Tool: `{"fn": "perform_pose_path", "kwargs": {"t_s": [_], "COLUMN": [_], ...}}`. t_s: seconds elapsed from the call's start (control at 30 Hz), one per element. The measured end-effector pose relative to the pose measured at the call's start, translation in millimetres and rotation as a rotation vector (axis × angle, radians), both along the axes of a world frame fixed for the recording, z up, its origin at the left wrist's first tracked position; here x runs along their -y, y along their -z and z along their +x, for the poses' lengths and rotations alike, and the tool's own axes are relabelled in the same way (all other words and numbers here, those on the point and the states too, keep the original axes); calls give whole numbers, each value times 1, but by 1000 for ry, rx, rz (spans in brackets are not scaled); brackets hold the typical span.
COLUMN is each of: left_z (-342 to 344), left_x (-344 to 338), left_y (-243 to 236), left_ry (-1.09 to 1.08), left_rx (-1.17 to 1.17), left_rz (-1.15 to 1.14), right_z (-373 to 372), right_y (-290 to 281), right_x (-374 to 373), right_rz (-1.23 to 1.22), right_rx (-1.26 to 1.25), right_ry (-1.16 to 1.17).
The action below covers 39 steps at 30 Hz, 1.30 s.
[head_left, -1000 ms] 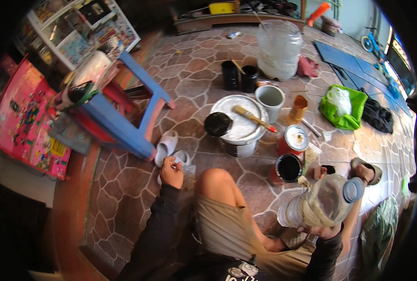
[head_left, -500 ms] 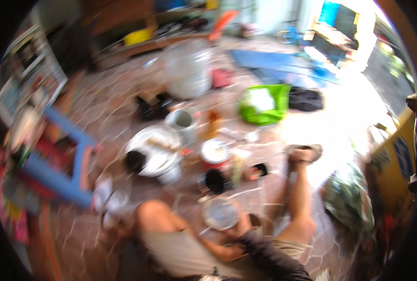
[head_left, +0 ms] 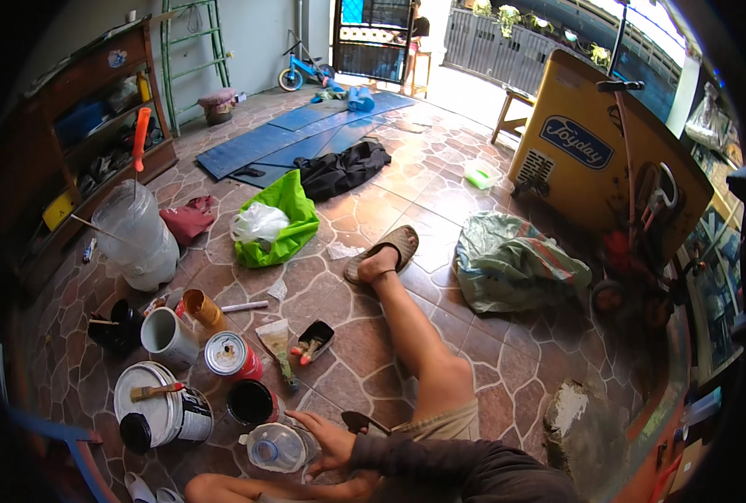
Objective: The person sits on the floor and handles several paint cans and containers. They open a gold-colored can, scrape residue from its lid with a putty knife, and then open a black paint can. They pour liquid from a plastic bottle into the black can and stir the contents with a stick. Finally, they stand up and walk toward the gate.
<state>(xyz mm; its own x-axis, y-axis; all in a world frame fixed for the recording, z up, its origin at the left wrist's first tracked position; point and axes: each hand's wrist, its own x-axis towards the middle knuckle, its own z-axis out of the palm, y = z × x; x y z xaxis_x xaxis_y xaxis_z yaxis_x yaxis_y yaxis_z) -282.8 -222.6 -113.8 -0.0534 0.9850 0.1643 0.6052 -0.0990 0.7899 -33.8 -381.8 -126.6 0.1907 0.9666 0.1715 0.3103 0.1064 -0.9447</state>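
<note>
My right hand (head_left: 329, 440) reaches across from the lower right in a dark sleeve. Its spread fingers grip the base of a clear plastic jar (head_left: 276, 446), which lies tilted on the tiled floor between my legs. My left hand is out of view. Just beyond the jar stand an open black can (head_left: 251, 402) and a red can with a silver lid (head_left: 230, 354). A white paint bucket (head_left: 184, 415) with a brush (head_left: 156, 391) on its lid sits to the left. My right leg stretches forward, ending in a brown sandal (head_left: 387, 251).
A white cup (head_left: 167, 335), orange cup (head_left: 203, 308), scraper (head_left: 279, 348) and small black tray (head_left: 315, 339) lie ahead. Farther off are a large clear jug (head_left: 138, 235), green bag (head_left: 279, 220), black cloth (head_left: 339, 168), crumpled tarp (head_left: 511, 261) and yellow chest (head_left: 599, 159).
My head has swung up and right, bringing the far room into view. The clear jar came down from in front of my right side to the floor between my legs.
</note>
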Motion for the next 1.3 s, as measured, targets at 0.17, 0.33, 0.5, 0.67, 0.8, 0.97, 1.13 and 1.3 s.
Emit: {"fn": "perform_pose_path", "kwargs": {"t_s": [0.17,0.33,0.5,0.67,0.8,0.97,1.13,1.3], "left_z": [28,44,59,67,69,55,35,5], "left_x": [20,45,61,69,67,66,73,82], "left_y": [-35,-64,-83,-97,-108,-131,-172,-207], "left_ry": [132,265,356,389,387,325,282,247], "left_rx": [113,216,295,343,398,510,649,768], "left_rz": [12,-10,-48,-84,-92,-60,16,79], "right_z": [20,31,31,39,26,-32,-115,-133], "right_y": [-15,-11,-16,-65,-124,-174,-200,-190], "right_x": [21,30,27,35,48,24,-35,-59], "right_rz": [-44,-156,-186,-197,42,168,712,540], "right_rx": [61,50,34,174,98,-176,140,86], "right_ry": [48,89,93,237,357,-64,-293,-202]}}
